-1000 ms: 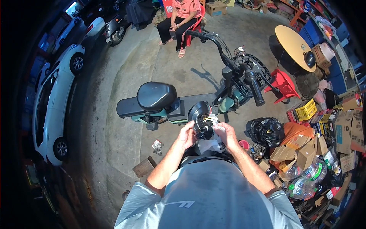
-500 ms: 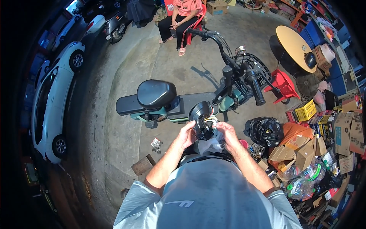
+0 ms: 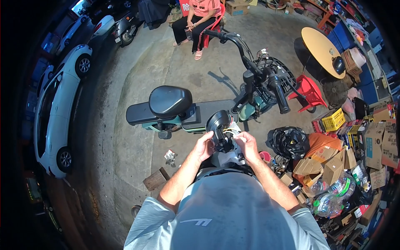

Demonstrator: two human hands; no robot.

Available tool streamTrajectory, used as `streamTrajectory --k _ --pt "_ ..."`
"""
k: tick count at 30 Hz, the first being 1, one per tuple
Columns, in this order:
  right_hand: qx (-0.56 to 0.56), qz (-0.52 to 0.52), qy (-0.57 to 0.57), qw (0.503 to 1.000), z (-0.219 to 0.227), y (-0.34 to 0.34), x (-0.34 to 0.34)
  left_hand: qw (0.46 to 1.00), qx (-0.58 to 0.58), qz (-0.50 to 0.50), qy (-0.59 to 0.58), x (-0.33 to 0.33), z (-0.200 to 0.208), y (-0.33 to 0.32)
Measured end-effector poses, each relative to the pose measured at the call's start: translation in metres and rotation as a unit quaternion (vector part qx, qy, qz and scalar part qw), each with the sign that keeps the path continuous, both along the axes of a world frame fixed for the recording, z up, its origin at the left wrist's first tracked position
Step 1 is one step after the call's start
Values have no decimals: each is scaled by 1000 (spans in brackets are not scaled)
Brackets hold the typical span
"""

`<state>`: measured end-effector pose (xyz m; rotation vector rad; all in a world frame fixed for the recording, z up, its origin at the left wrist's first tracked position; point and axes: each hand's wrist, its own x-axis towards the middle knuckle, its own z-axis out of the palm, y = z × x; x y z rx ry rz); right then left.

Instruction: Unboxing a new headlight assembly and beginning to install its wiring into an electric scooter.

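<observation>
1. You are in the middle of work on a black round lamp housing [image 3: 219,125], held up in front of your chest, just above the footboard of the green electric scooter [image 3: 200,112].
2. Your left hand [image 3: 204,146] grips the housing from its left side, fingers curled round the rim.
3. Your right hand [image 3: 246,143] is closed in a pinch on the small bundle of pale wires [image 3: 231,131] that comes out of the back of the housing.
4. By the look of it, the step in hand is sorting or seating those wires. The next move calls for a steady left grip, so the housing does not turn while your right fingertips work; the wires are thin and partly hidden by your thumb, so go by feel.
5. Count of things: one housing, one wire bundle (single strands too small to count), one scooter with one black seat [image 3: 170,101] and two handlebar grips [image 3: 280,99].
6. Around you: one red plastic stool [image 3: 309,92], one round yellow table top [image 3: 321,51], one yellow crate [image 3: 333,120], one white car [image 3: 58,112], one seated person [image 3: 198,18].
</observation>
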<state>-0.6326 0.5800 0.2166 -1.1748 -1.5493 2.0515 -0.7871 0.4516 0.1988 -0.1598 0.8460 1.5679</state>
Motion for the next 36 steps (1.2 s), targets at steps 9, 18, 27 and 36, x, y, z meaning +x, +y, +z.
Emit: streamTrajectory --k 9,18,27,36 --pt "71 -1 -6 997 3 -4 0 999 26 -8 -16 1 -5 -1" --pt "17 7 -12 1000 1 -2 3 999 33 -10 -13 0 -7 0" --pt "54 25 -34 998 1 0 6 999 29 -19 -4 1 -8 2" --pt "58 16 -45 997 0 0 6 999 29 -10 -15 2 -4 1"
